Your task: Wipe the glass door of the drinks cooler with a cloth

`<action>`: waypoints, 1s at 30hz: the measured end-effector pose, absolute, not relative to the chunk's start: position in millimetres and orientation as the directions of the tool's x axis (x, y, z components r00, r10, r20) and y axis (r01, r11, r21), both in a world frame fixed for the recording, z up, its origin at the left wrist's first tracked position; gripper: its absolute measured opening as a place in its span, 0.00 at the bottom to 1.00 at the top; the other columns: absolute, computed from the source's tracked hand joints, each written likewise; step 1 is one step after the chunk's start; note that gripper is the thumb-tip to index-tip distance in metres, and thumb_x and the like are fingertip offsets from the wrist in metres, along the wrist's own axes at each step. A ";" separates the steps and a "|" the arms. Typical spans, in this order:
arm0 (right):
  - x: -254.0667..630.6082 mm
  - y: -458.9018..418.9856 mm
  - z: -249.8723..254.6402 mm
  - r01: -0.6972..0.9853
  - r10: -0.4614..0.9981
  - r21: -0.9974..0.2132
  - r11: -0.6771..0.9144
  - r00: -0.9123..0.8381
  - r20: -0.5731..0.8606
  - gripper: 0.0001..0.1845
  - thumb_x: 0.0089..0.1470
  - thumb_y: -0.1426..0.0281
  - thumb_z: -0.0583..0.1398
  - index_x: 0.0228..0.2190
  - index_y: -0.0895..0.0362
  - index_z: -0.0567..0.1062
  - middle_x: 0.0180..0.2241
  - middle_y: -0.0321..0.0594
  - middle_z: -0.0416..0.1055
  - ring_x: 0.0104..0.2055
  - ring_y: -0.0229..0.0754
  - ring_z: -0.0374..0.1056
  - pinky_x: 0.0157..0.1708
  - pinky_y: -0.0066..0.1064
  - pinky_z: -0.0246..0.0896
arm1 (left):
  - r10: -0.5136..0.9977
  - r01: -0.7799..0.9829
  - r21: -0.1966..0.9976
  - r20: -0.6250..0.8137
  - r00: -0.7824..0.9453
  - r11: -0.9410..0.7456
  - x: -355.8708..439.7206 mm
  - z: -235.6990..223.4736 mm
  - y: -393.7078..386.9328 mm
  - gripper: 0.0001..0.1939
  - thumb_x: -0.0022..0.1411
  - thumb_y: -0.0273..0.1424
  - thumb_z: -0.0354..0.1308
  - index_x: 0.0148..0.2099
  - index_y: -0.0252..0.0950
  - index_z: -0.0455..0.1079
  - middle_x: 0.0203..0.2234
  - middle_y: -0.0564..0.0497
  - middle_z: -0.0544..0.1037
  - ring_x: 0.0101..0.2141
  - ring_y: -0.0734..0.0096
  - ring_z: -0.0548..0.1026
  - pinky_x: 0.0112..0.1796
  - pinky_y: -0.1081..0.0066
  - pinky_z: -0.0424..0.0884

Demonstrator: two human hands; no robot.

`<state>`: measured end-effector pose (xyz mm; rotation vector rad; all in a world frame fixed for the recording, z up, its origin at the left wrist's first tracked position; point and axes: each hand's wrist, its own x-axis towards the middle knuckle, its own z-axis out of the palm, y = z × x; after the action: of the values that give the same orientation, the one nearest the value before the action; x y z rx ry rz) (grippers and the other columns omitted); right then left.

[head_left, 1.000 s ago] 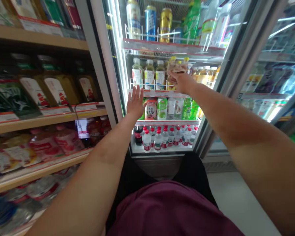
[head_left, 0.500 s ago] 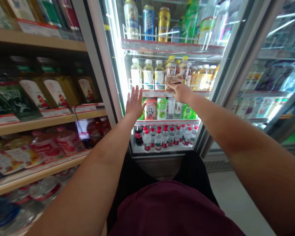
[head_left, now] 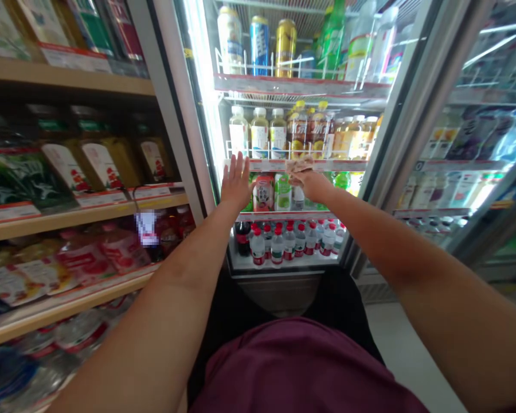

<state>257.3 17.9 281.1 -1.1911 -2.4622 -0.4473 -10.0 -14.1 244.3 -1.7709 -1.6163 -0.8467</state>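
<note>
Right hand [head_left: 316, 187]: we pinch a crumpled cloth [head_left: 300, 165], grip closed on it | cloth: in front of the shelf rail [head_left: 264, 165], below yellow-capped bottles [head_left: 298, 127] | left hand [head_left: 236, 186]: our grip is spread wide, holding nothing

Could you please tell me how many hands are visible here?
2: the left hand, open, appears left of the red drink; the right hand, holding a cloth, appears right of it. No others show.
</note>
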 end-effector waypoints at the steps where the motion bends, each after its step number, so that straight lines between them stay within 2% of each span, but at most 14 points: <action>1: 257.0 17.6 278.5 0.796 0.683 0.116 0.594 -0.575 0.450 0.33 0.62 0.75 0.57 0.68 0.54 0.64 0.64 0.52 0.66 0.60 0.55 0.70 0.58 0.42 0.68 | 0.621 0.997 -0.007 0.782 0.056 -0.080 -10.2 243.4 -13.9 0.40 0.73 0.40 0.52 0.78 0.35 0.40 0.75 0.43 0.39 0.74 0.56 0.33 0.71 0.49 0.34; 10: 256.6 19.6 253.4 0.769 0.687 0.072 0.635 -0.605 0.403 0.35 0.62 0.78 0.56 0.68 0.54 0.63 0.65 0.53 0.65 0.63 0.54 0.67 0.61 0.41 0.65 | 0.630 0.995 0.005 0.774 0.060 -0.100 -11.0 242.1 -16.0 0.40 0.72 0.41 0.51 0.78 0.36 0.38 0.75 0.45 0.38 0.74 0.58 0.32 0.71 0.49 0.34; 15: 256.2 18.7 239.6 0.741 0.669 0.067 0.668 -0.637 0.383 0.33 0.61 0.79 0.57 0.67 0.56 0.66 0.66 0.54 0.63 0.66 0.55 0.63 0.62 0.41 0.63 | 0.674 0.998 0.009 0.737 0.034 -0.060 -5.4 246.3 -22.3 0.41 0.72 0.37 0.52 0.78 0.31 0.39 0.75 0.42 0.37 0.73 0.54 0.31 0.71 0.50 0.32; 18: 255.7 19.0 231.2 0.736 0.668 0.056 0.675 -0.642 0.376 0.34 0.60 0.80 0.58 0.66 0.57 0.66 0.65 0.55 0.64 0.65 0.54 0.65 0.63 0.41 0.63 | 0.680 0.999 -0.006 0.732 0.035 -0.045 -3.2 247.6 -25.1 0.41 0.71 0.36 0.54 0.77 0.29 0.41 0.75 0.40 0.37 0.73 0.54 0.32 0.71 0.52 0.32; 25: 254.1 22.8 213.2 0.722 0.665 0.049 0.690 -0.659 0.350 0.37 0.58 0.82 0.59 0.67 0.57 0.66 0.66 0.54 0.64 0.67 0.54 0.62 0.64 0.40 0.62 | 0.670 0.998 0.001 0.741 0.041 -0.063 -4.0 247.3 -24.3 0.41 0.71 0.36 0.55 0.77 0.32 0.41 0.75 0.40 0.38 0.73 0.54 0.32 0.71 0.49 0.34; 30: 253.1 21.8 202.0 0.718 0.668 0.033 0.695 -0.663 0.338 0.34 0.60 0.80 0.57 0.66 0.57 0.67 0.66 0.55 0.63 0.67 0.54 0.62 0.64 0.42 0.62 | 0.672 0.998 0.011 0.740 0.036 -0.065 -3.7 247.1 -24.5 0.41 0.71 0.36 0.54 0.77 0.31 0.41 0.75 0.39 0.38 0.73 0.53 0.32 0.71 0.50 0.33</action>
<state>253.1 21.8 202.0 -1.0951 -2.6066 -0.2357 -3.7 -24.5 247.1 -1.7920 -1.6872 -0.8033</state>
